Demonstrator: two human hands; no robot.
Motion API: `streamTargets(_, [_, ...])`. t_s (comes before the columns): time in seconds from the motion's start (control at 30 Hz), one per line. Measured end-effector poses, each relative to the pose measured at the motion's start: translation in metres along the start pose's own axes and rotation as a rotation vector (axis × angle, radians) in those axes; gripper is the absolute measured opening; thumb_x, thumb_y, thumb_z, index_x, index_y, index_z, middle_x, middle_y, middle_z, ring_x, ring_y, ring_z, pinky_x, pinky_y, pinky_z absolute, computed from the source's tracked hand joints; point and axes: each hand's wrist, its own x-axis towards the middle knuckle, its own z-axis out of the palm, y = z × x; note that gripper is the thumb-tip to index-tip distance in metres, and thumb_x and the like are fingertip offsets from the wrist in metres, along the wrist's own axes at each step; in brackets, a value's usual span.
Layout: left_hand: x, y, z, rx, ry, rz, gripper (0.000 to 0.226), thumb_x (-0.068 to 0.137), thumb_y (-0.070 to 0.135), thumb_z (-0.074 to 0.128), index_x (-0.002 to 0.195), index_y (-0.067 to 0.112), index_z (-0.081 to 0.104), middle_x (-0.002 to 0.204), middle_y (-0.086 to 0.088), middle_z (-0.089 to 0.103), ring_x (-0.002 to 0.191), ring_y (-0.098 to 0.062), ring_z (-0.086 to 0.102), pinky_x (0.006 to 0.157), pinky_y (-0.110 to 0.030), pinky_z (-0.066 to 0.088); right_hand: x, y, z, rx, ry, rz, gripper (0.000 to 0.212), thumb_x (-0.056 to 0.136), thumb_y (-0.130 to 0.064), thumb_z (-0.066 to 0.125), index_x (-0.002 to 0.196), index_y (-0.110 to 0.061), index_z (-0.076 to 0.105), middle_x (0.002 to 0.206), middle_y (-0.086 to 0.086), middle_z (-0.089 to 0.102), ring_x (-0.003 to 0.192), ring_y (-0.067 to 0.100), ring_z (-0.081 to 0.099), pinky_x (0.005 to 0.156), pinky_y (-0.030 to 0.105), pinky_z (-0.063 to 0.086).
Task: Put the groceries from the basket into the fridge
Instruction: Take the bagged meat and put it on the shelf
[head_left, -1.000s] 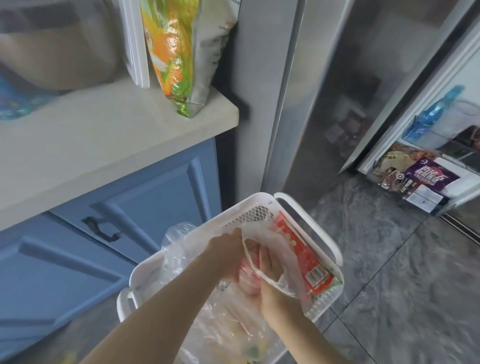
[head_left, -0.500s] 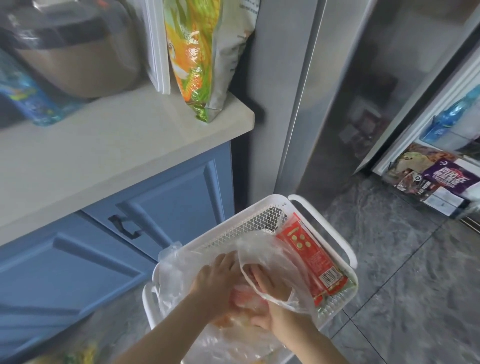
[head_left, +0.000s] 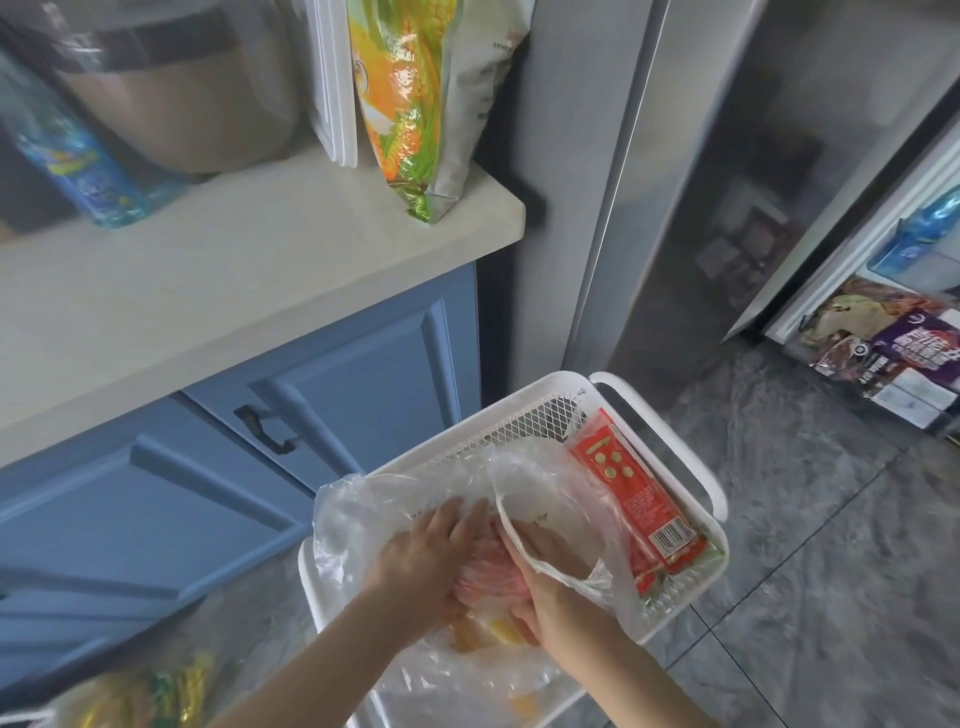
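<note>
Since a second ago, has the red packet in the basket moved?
No. The red packet still lies along the white basket's right wall, barcode end toward the person.

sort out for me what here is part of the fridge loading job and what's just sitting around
Part of the job:
white basket
clear plastic bag, with both the left hand and right hand in it
pink item between the hands
red packet
open fridge

Just lying about:
corn-print bag
blue bottle
cooker pot
blue cabinet
</note>
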Motion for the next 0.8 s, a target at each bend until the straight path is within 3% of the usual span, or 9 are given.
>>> streamTargets(0.07, [-0.001, 0.004, -0.001, 0.056, 0.0, -0.077, 0.102, 0.071, 0.044, 0.073, 0.145, 0.028, 0.005, 0.144, 0.003, 0.037, 0.126, -0.02, 0.044, 0.088, -0.034, 0.049, 0.002, 0.001, 0.003, -0.106, 0.141, -0.025, 0.077, 0.078, -0.053, 0.037, 0.146, -0.017, 0.032, 0.13, 0.004, 0.049, 0.118, 0.018, 0.046, 0.093, 0.028, 0.047])
streamTargets(0.17, [-0.005, 0.01, -0.004, 0.135, 0.013, -0.142, 0.087, 0.071, 0.042, 0.071, 0.136, 0.027, 0.015, 0.128, 0.005, 0.049, 0.115, -0.02, 0.047, 0.081, -0.035, 0.048, 0.004, 0.01, 0.015, -0.203, 0.214, -0.13, 0.079, 0.07, -0.038, 0.061, 0.142, -0.014, 0.04, 0.124, 0.003, 0.056, 0.114, 0.02, 0.053, 0.09, 0.039, 0.053])
streamTargets(0.23, [-0.01, 0.015, -0.008, 0.213, 0.018, -0.158, 0.079, 0.079, 0.042, 0.063, 0.14, 0.025, 0.016, 0.133, 0.004, 0.041, 0.125, -0.023, 0.033, 0.093, -0.039, 0.036, 0.001, 0.008, 0.019, -0.17, 0.277, -0.187, 0.094, 0.069, -0.018, 0.078, 0.149, -0.024, 0.028, 0.128, 0.0, 0.056, 0.121, 0.015, 0.049, 0.098, 0.031, 0.048])
streamTargets(0.3, [-0.017, 0.019, -0.015, 0.276, 0.005, -0.181, 0.079, 0.082, 0.043, 0.059, 0.144, 0.024, 0.014, 0.138, 0.004, 0.037, 0.134, -0.026, 0.02, 0.099, -0.047, 0.025, -0.005, 0.0, 0.018, -0.146, 0.287, -0.181, 0.11, 0.062, -0.01, 0.084, 0.15, -0.033, 0.022, 0.134, -0.005, 0.053, 0.128, 0.002, 0.032, 0.1, 0.017, 0.036])
streamTargets(0.4, [-0.03, 0.02, -0.03, 0.216, 0.018, -0.185, 0.081, 0.081, 0.041, 0.06, 0.145, 0.025, 0.015, 0.142, 0.005, 0.035, 0.142, -0.027, 0.013, 0.103, -0.049, 0.021, -0.012, -0.013, 0.008, -0.103, 0.299, -0.172, 0.101, 0.06, -0.012, 0.084, 0.144, -0.036, 0.034, 0.126, -0.012, 0.06, 0.118, 0.001, 0.048, 0.089, 0.007, 0.039])
streamTargets(0.47, [-0.038, 0.016, -0.039, 0.112, 0.065, -0.16, 0.085, 0.072, 0.036, 0.068, 0.142, 0.027, 0.02, 0.134, 0.006, 0.043, 0.135, -0.026, 0.033, 0.101, -0.045, 0.03, -0.012, -0.021, 0.0, -0.005, 0.297, -0.216, 0.093, 0.071, -0.005, 0.07, 0.145, -0.04, 0.026, 0.136, -0.017, 0.051, 0.117, 0.001, 0.053, 0.09, 0.013, 0.048])
streamTargets(0.53, [-0.046, 0.013, -0.048, -0.034, 0.066, -0.155, 0.091, 0.067, 0.035, 0.07, 0.142, 0.031, 0.02, 0.126, 0.009, 0.045, 0.112, -0.018, 0.053, 0.094, -0.034, 0.042, -0.01, -0.027, -0.006, 0.075, 0.319, -0.256, 0.087, 0.072, -0.001, 0.066, 0.143, -0.037, 0.031, 0.139, -0.019, 0.045, 0.121, -0.007, 0.045, 0.097, 0.012, 0.041])
streamTargets(0.67, [-0.059, 0.007, -0.062, -0.257, 0.079, -0.17, 0.096, 0.067, 0.034, 0.068, 0.146, 0.036, 0.012, 0.125, 0.012, 0.038, 0.095, -0.013, 0.059, 0.08, -0.026, 0.053, -0.007, -0.04, -0.015, 0.057, 0.326, -0.275, 0.079, 0.072, -0.014, 0.07, 0.14, -0.037, 0.037, 0.136, -0.02, 0.046, 0.123, 0.0, 0.043, 0.103, 0.022, 0.038])
streamTargets(0.8, [-0.069, 0.011, -0.086, -0.14, 0.077, -0.111, 0.102, 0.07, 0.033, 0.064, 0.149, 0.034, -0.001, 0.133, 0.011, 0.031, 0.112, -0.013, 0.052, 0.095, -0.033, 0.044, -0.012, -0.063, -0.03, -0.037, 0.349, -0.265, 0.079, 0.07, -0.057, 0.072, 0.139, -0.043, 0.036, 0.133, -0.029, 0.043, 0.111, 0.004, 0.042, 0.09, 0.021, 0.045])
